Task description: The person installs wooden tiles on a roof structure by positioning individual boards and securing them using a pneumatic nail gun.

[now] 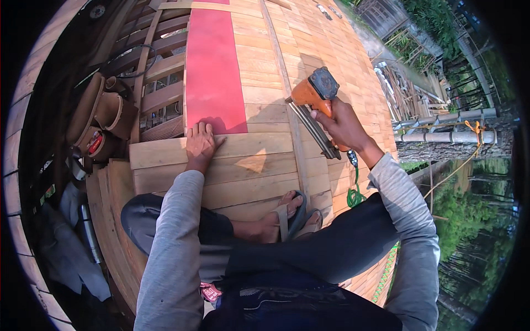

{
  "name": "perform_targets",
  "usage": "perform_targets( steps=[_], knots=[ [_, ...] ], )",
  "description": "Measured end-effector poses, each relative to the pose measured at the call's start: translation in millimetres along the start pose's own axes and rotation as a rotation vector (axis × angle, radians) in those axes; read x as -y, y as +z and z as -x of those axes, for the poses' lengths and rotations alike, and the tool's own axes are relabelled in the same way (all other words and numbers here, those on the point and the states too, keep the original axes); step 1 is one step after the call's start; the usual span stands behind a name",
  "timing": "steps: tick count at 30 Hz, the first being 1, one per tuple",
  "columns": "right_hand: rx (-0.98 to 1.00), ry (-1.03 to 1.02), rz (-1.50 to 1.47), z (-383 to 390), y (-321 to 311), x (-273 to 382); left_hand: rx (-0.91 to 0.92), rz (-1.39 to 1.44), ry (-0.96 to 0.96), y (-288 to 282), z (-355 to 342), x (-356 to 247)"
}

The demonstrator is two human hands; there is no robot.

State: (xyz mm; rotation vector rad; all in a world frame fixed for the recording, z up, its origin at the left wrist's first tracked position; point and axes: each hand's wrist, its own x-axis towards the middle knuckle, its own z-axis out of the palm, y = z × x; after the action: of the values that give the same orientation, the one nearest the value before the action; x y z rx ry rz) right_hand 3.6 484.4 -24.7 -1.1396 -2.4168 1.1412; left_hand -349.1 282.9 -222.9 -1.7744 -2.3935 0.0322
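In my right hand (pixel 345 128) is a pneumatic nail gun (pixel 310 95) with an orange body and a dark square cap. My fingers wrap its grip, and its long metal magazine (pixel 314 131) slants down toward the shingles. A green air hose (pixel 354 190) hangs from the fitting at its handle. My left hand (pixel 202 144) lies spread on the upper edge of a wooden shingle (pixel 254 144), fingertips at the lower end of a red underlay strip (pixel 214 66). A thin wooden batten (pixel 287 83) runs lengthwise over the shingles, under the nail gun.
Open slats (pixel 164 69) with gaps lie left of the red strip. A brown leather tool pouch (pixel 113 113) sits there, above stacked boards (pixel 113 209). My sandalled foot (pixel 290 204) rests on the shingles. Bamboo rails (pixel 447 137) and a tree trunk stand beyond the right edge.
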Motion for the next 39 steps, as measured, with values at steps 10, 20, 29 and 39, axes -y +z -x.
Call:
perform_targets(
  steps=[10, 20, 29, 39],
  knots=[
    [0.228, -0.132, -0.042, 4, 137, -52, 0.045, 0.016, -0.06, 1, 2, -5],
    [0.276, -0.114, -0.081, 12, 168, -84, 0.013, 0.019, -0.024, -3, 1, -8],
    [0.189, -0.054, -0.136, -2, 156, -79, 0.06, 0.112, -0.048, -9, 1, -11],
    [0.22, -0.141, 0.003, -14, 178, -64, 0.64, 0.321, -0.029, -135, -23, 5]
  ],
)
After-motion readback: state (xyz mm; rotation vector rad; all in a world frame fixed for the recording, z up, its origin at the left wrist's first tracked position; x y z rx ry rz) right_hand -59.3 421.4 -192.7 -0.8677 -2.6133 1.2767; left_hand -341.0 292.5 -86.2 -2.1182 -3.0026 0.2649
